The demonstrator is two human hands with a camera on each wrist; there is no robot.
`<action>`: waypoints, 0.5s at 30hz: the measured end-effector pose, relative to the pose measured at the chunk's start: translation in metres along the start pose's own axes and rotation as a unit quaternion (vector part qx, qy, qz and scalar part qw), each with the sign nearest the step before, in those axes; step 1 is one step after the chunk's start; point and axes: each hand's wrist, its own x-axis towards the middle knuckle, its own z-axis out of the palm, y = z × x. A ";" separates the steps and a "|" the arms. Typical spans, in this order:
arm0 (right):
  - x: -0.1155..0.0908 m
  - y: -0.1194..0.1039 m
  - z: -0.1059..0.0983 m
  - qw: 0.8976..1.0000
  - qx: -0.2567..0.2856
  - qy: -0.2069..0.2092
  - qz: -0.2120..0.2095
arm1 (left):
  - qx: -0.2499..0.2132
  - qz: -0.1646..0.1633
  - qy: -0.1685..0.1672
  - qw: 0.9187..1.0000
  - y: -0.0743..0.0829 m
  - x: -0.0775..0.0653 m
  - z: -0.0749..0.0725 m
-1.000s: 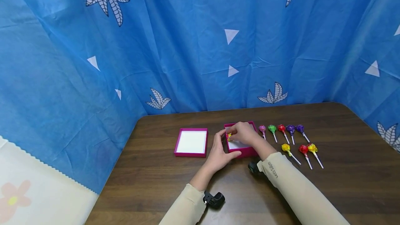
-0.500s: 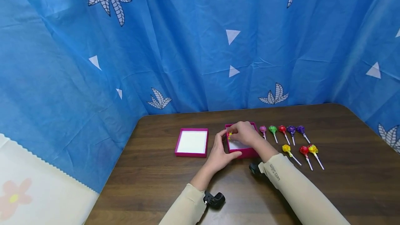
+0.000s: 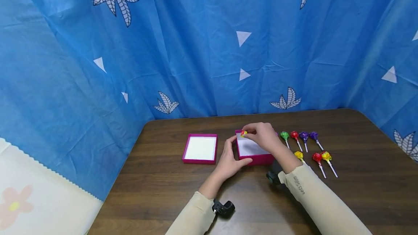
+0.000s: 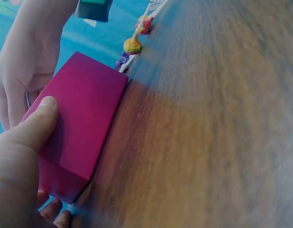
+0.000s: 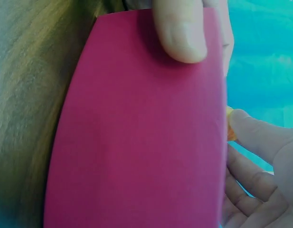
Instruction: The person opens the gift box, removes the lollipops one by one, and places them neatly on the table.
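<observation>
An open magenta box (image 3: pixel 259 160) with a white inside stands on the table. My left hand (image 3: pixel 227 162) grips its left front corner; in the left wrist view the thumb (image 4: pixel 39 121) lies on the front wall and fingertips show beyond the side wall. Over the box's far left part, my right hand (image 3: pixel 265 139) pinches a yellow-and-red wrapped lollipop (image 3: pixel 244 133) between thumb and fingers. Only a bit of the yellow-orange wrapper (image 5: pixel 231 126) shows past the box edge in the right wrist view. The lollipop's stick is hidden by the hand.
A shallow magenta lid (image 3: pixel 200 161) with a white inside lies left of the box. To the right are several lollipops, among them a green one (image 3: pixel 284 135), a purple one (image 3: pixel 304 136) and a red one (image 3: pixel 316 157). A blue curtain (image 3: pixel 196 46) hangs behind the table.
My right hand has risen and shifted slightly right and back with the lollipop, baring more of the box's white inside. The left hand keeps its grip on the box.
</observation>
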 end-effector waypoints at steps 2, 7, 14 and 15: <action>-0.003 0.000 -0.003 1.000 0.002 0.014 0.001 | 0.001 -0.003 0.001 1.000 0.000 0.000 0.000; -0.013 0.002 -0.011 0.997 0.016 0.069 0.009 | 0.005 -0.007 0.001 1.000 -0.001 -0.001 0.001; -0.027 0.004 -0.028 0.992 0.039 0.119 0.036 | 0.003 -0.006 0.004 1.000 0.000 0.000 0.001; -0.030 0.005 -0.029 0.991 0.040 0.123 0.037 | 0.003 -0.005 0.004 1.000 0.001 0.000 0.001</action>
